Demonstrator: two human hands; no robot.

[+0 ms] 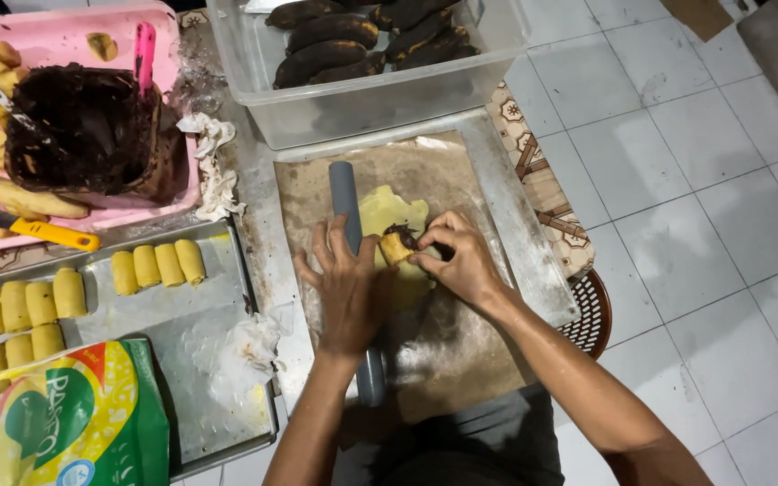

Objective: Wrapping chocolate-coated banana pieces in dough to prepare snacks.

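Two hands work yellow dough: left hand flat, grip spread; right hand grip pinching banana piece.

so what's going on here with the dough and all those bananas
A person is wrapping a banana piece with dark filling in a thin yellow dough sheet on a brown-dusted board. The left hand lies over a grey rolling pin; the right hand pinches the dough. Finished yellow rolls line a metal tray, and dark bananas fill a clear plastic tub.
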